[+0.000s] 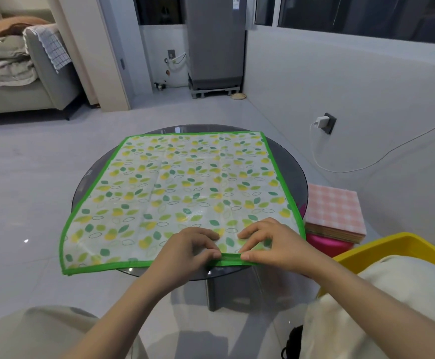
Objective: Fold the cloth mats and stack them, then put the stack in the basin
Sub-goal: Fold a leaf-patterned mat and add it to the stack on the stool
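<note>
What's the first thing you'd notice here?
A big leafy mat with a green border lies spread flat over the round glass table. Both hands, left and right, pinch its near edge. A yellow basin sits at the right.

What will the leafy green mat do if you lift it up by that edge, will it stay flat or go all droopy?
Probably droopy. The leafy mat already sags where its corners hang past the round glass table, and it shows soft fold creases. It looks thin, so likely light. The left hand and right hand pinch the near green border side by side, so the outer corners would likely flop down.
</note>
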